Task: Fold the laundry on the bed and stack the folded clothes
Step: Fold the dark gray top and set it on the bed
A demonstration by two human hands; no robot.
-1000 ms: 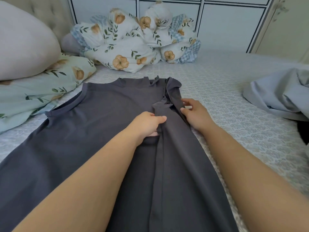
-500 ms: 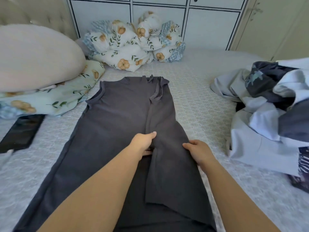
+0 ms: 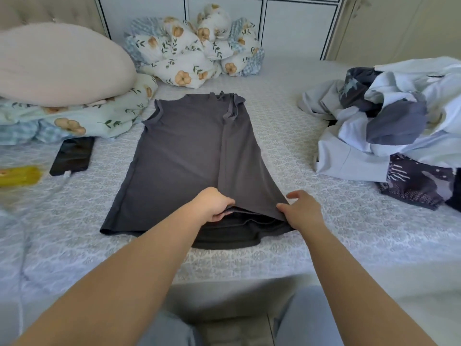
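A bed (image 3: 287, 136) covered in a pale quilted spread with a small repeating pattern fills the view, backed by white panelled doors (image 3: 224, 18) with dark trim. At the far middle lies a bunched floral duvet (image 3: 197, 53), white with tan flowers and blue check. On the far left a smooth, rounded pink pillow (image 3: 57, 63) rests on a floral pillow (image 3: 82, 118). Near them lie a black phone (image 3: 72, 156) with a white cable plugged in, and a blurred yellow object (image 3: 17, 174) at the left edge. On the right sits a crumpled laundry pile (image 3: 389, 126) of pale blue, white and dark grey cloth, well apart from the garment.

A dark grey sleeveless dress (image 3: 179, 156) of soft matte fabric lies flat at the bed's centre, neckline far, hem near, its right side folded inward along a straight lengthwise crease. The left hand (image 3: 214, 204) pinches the folded flap's edge at the hem. The right hand (image 3: 300, 211) holds the flap's right corner with its thumb, the other fingers loosely spread.
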